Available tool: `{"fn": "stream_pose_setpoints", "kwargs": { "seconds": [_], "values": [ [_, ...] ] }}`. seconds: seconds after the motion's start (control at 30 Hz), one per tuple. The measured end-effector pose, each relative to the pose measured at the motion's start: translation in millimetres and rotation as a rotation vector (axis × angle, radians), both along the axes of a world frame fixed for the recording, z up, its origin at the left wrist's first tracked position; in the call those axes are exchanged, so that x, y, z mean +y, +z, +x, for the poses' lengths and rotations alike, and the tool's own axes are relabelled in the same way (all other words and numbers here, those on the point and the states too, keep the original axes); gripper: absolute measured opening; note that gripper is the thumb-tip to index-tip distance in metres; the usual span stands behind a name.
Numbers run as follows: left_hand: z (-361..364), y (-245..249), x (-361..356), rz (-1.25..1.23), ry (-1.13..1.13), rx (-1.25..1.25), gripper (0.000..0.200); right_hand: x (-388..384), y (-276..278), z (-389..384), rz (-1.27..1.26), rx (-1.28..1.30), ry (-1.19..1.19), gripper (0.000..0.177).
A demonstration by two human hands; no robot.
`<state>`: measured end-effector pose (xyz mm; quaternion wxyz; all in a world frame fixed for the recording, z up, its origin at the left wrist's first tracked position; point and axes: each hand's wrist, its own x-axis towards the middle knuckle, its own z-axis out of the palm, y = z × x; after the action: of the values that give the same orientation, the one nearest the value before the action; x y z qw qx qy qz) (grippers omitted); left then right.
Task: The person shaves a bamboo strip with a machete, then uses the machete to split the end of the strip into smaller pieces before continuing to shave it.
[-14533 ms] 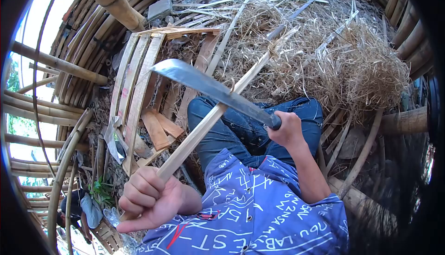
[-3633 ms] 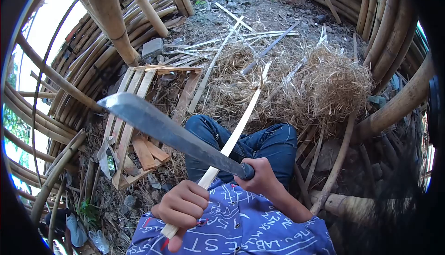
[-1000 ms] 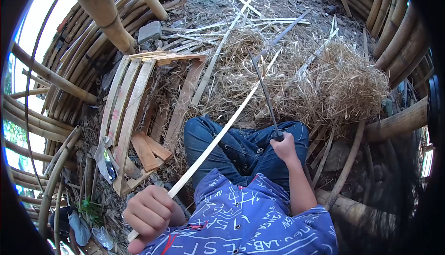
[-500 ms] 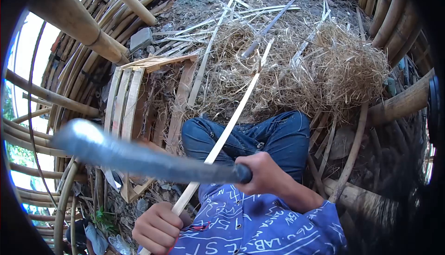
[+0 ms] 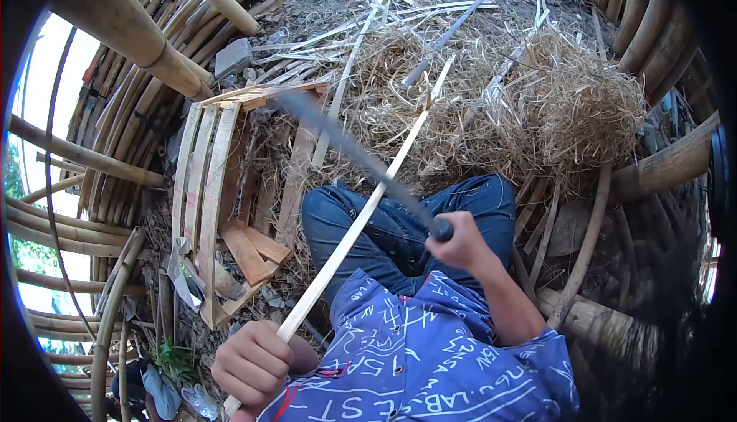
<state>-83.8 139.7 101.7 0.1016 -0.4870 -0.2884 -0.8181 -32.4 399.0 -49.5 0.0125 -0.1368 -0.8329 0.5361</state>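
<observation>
My left hand (image 5: 257, 366), low in the view, is wrapped around the near part of a long pale bamboo strip (image 5: 339, 255). The strip slants up and away over my lap, its far end against the heap of shavings (image 5: 399, 126). In front of my lap, my right hand (image 5: 462, 245) grips the dark handle of a machete (image 5: 359, 157). Its blade points to the upper left, blurred by motion, and crosses over the strip in this view. My crossed legs (image 5: 349, 215) in blue jeans lie under the strip.
A slatted wooden crate (image 5: 207, 169) stands on its side to the left, with a wood offcut (image 5: 253, 249) by it. Several loose strips (image 5: 353, 61) lie beyond, beside a grey block (image 5: 233, 59). Thick bamboo poles (image 5: 115, 15) frame the left; a large tangle of shavings (image 5: 583, 115) sits right.
The machete has swung away from me and to the right, its blade now beyond the middle of the strip. My right hand moved forward and right; my left hand stays nearly still on the strip.
</observation>
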Motion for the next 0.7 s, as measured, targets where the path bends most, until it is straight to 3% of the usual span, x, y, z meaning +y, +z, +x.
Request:
{"fn": "stream_pose_setpoints", "kwargs": {
  "seconds": [0.03, 0.1, 0.2, 0.33, 0.57, 0.7],
  "values": [
    [-3, 3, 3, -0.034, -0.039, 0.047, 0.039, 7, -16, 0, -0.018, 0.006, -0.123, 0.02],
    [-9, 9, 7, -0.099, -0.119, 0.145, 0.041, 31, -57, 1, 0.036, -0.098, -0.171, 0.021],
    [-14, 17, 11, -0.153, -0.204, 0.244, 0.043, 34, -73, 5, 0.108, -0.038, -0.181, 0.021],
    [-17, 24, 14, -0.159, -0.228, 0.282, 0.047, 14, -64, -7, -0.095, 0.03, -0.24, 0.023],
    [-18, 28, 13, -0.172, -0.211, 0.288, 0.053, -6, -33, -2, -0.016, 0.067, -0.279, 0.018],
    [-21, 30, 15, -0.184, -0.238, 0.324, 0.057, -24, 15, 12, -0.079, 0.09, -0.105, 0.015]
  ]
}}
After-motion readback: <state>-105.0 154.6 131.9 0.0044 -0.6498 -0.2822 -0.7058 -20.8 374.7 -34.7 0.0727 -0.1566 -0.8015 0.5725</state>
